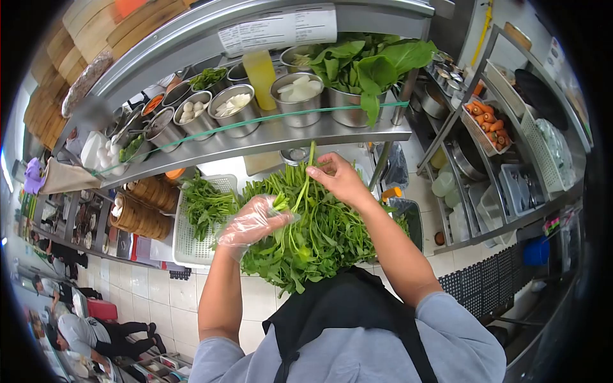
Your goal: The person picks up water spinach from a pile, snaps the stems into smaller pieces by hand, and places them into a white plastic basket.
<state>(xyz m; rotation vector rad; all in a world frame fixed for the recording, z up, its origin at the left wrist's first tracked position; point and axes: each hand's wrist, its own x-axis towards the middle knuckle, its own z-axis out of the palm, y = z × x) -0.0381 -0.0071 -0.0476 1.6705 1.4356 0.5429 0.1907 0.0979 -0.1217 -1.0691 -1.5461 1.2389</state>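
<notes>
A large heap of leafy greens (306,242) with long stems lies in front of my body. My left hand (255,220), in a clear plastic glove, is closed around a small bunch of green stems at the heap's left side. My right hand (335,179) is bare and pinches a single long stem (305,191) near its upper end, above the heap. Left of the gloved hand, a white perforated basket (191,252) holds more greens (203,207).
A steel shelf (268,135) ahead carries metal containers of cut food and leafy vegetables (377,67). Bamboo steamers (137,220) stand at left. A rack (472,233) at right holds carrots (488,124) and trays. Another person (89,332) is at the lower left.
</notes>
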